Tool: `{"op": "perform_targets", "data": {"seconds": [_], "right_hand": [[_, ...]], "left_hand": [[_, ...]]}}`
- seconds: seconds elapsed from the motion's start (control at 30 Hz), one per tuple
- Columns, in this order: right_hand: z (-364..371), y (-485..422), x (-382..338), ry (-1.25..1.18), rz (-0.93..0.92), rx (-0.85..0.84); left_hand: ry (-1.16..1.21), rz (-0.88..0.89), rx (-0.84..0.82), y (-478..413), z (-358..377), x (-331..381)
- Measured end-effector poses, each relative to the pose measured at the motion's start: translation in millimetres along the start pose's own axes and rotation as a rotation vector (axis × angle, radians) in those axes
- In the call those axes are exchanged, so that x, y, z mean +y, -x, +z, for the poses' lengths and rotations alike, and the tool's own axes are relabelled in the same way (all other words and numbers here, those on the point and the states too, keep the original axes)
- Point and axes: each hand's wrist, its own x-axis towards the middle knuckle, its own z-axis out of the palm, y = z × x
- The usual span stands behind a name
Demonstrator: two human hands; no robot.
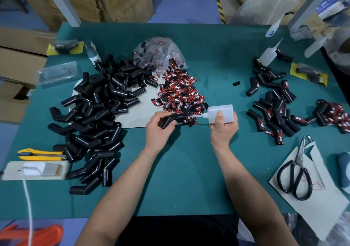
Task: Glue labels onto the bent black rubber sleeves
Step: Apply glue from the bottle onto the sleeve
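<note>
The green table (189, 179) runs wide. Its near edge is at the person's waist and its far edge lies under stacked cardboard boxes (117, 1). The barest stretch is the strip straight in front, between and around the two forearms. Another open patch sits between the heap of labels (180, 92) and the labelled sleeves (272, 105) off to the right.

On the left, a big pile of plain black sleeves (98, 109) spreads almost to the table's side, partly on a pale sheet. A yellow knife (39, 154) lies just beside its lower edge. Scissors (295, 171) rest on paper near the right corner. A second squeeze bottle (268, 54) stands at the far right by the finished sleeves.

The left hand (159, 126) has its fingers curled round one bent sleeve (169, 121), holding it just above the mat at the near tip of the label heap. The right hand (223, 126) wraps a white glue bottle (220, 113), thumb pressed on its face. Its thin nozzle points left onto the sleeve. I cannot tell whether the tip touches.

The labels are red and black with white letters reading "TAPER". The same word shows on the finished sleeves. More labels spill from a clear plastic bag (159, 52) behind the heap.
</note>
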Motion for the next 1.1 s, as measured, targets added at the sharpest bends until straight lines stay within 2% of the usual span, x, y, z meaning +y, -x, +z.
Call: {"op": "perform_targets", "data": {"seconds": [0.53,1.1], "right_hand": [[0.3,5.2,6.8,0.145,-0.036,-0.021],[-5.6,-1.4,5.9,0.137,-0.047,0.015]], "left_hand": [[-0.023,0.012,-0.009,-0.6,0.4,-4.3],[-0.027,-0.018,0.026,-1.3,-0.3,-3.3]]}}
